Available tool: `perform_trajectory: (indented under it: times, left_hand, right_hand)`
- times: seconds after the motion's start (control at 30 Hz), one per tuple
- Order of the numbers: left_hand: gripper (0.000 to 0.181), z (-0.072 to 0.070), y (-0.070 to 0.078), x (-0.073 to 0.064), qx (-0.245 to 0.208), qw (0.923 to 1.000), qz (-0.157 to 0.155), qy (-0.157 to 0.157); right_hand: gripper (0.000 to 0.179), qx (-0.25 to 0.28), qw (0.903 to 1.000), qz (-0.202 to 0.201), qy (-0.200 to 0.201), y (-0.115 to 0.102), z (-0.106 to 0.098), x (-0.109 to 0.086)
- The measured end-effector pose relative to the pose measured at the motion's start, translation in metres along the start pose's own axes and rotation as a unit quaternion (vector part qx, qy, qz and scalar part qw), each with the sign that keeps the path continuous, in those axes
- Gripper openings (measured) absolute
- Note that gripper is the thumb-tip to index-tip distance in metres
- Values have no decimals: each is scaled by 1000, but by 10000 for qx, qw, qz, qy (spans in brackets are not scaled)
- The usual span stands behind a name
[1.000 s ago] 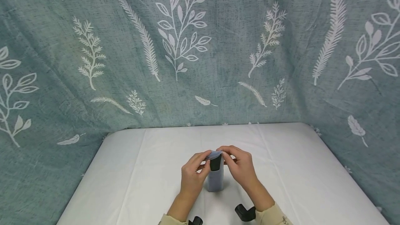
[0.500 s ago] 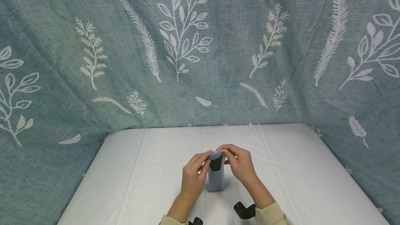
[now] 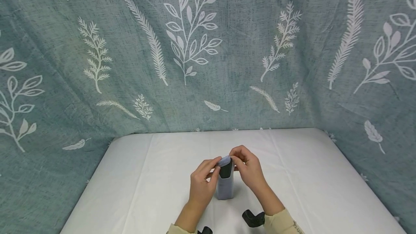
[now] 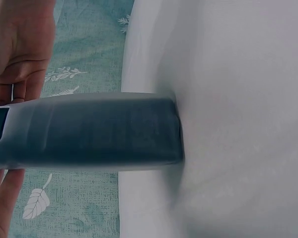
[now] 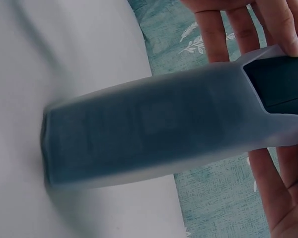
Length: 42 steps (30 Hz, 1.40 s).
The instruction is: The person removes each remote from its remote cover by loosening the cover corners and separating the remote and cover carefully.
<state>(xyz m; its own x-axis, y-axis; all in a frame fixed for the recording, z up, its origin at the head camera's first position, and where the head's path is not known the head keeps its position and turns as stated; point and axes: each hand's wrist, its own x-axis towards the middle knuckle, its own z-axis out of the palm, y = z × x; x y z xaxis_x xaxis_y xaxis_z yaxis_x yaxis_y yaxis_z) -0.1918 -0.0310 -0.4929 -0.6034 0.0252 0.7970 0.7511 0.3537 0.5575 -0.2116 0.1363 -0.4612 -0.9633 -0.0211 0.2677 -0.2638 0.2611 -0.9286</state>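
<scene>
Head view: best to ease the pale sleeve (image 3: pixel 225 190), pinched at its rim by left hand (image 3: pixel 201 182) and right hand (image 3: pixel 249 169), evenly around the dark block (image 3: pixel 225 170), upright midway between side edges of the desk (image 3: pixel 162 165).

On my head feed, a teal botanical-print fabric backdrop (image 3: pixel 234 89) hangs behind and along both sides of a white-covered table (image 3: pixel 169 176). I can make out pale leafy sprigs (image 3: pixel 186 46), feather prints, lengthwise creases in the cover and soft light.
</scene>
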Motion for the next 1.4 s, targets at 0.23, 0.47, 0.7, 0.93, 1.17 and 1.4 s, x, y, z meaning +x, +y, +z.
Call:
perform_trajectory:
  times: [0.23,0.47,0.7,0.93,1.17,1.4]
  left_hand:
    - [30,0,2,0,-241,9996,-171,-21]
    - [22,0,8,2,-482,9963,-667,228]
    - [13,-2,15,7,-945,9830,-1560,234]
    - [6,-1,18,11,-1199,9680,-2192,236]
    - [6,2,21,11,-903,9696,-2228,447]
    - [6,0,24,16,-835,9666,-2379,451]
  right_hand:
    - [11,-62,9992,-398,42,4,2,-5]
    - [16,-420,9899,-1356,16,9,3,-16]
    - [35,-785,9792,-1870,4,9,7,-21]
    - [38,-1071,9760,-1890,140,11,9,-21]
    - [39,-1221,9705,-2077,75,9,10,-20]
    - [41,-1403,9677,-2090,93,10,9,-22]
